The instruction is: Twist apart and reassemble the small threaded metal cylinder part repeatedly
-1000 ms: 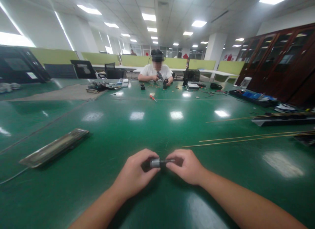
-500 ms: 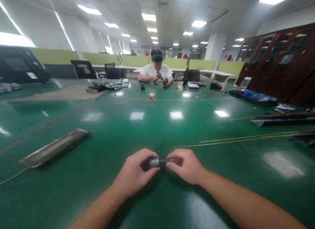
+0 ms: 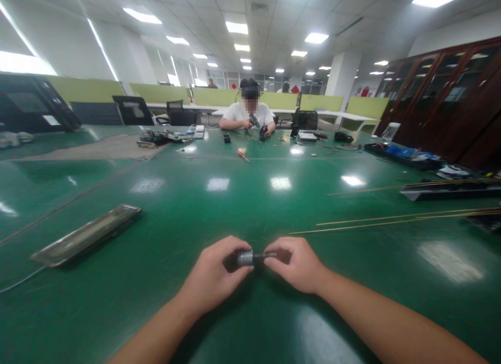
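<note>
My left hand (image 3: 215,270) is closed, thumb and fingers pinching a small silver cylinder (image 3: 246,258) from both sides. From the cylinder's right end runs a thin dark shaft (image 3: 258,257), lying level. My right hand (image 3: 299,265) pinches this shaft near its far end, where the tip shows between thumb and fingers. What exact part this is cannot be made out. Both hands are low over the green table (image 3: 250,212), close together at the front middle.
A long metal tray-like piece (image 3: 88,236) with a grey cable lies left. Thin brass-coloured rods (image 3: 391,220) reach in from the right. Farther off are an orange screwdriver (image 3: 242,155) and a black tray (image 3: 403,155). Across the table a person (image 3: 247,113) holds a power tool.
</note>
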Demonstrator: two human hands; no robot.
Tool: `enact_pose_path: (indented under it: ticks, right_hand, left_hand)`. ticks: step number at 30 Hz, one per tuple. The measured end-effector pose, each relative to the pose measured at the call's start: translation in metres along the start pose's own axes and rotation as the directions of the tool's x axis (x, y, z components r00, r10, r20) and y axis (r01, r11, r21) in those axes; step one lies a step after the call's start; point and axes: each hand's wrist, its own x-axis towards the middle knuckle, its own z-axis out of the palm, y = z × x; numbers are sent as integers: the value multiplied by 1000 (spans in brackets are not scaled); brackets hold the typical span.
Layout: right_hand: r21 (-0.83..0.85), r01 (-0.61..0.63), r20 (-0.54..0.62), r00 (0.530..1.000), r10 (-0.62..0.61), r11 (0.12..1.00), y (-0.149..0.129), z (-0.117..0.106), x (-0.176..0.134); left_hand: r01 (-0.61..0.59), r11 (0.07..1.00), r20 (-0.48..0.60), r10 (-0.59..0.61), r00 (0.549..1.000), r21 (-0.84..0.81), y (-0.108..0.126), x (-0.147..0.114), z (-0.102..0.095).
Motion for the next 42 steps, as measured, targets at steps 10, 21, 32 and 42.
enact_pose_path:
  ticks: [10, 21, 32, 42]
  right_hand:
    - [0, 3, -3, 1000, -3, 1000, 1, 1, 0]
    - [-3, -11, -2, 1000, 11, 1000, 1, 0, 0]
    - [-3, -6, -20, 1000, 6, 1000, 1, 0, 0]
    - [-7, -10, -28, 1000, 10, 1000, 3, 1, -1]
  left_hand:
    - [1, 1000, 7, -1, 1000, -7, -3, -1, 0]
    - [-2, 1000, -10, 2, 1000, -6, -3, -1, 0]
    - [-8, 1000, -22, 8, 1000, -6, -4, 0, -1]
    - [-15, 1000, -19, 15, 1000, 8, -4, 0, -1]
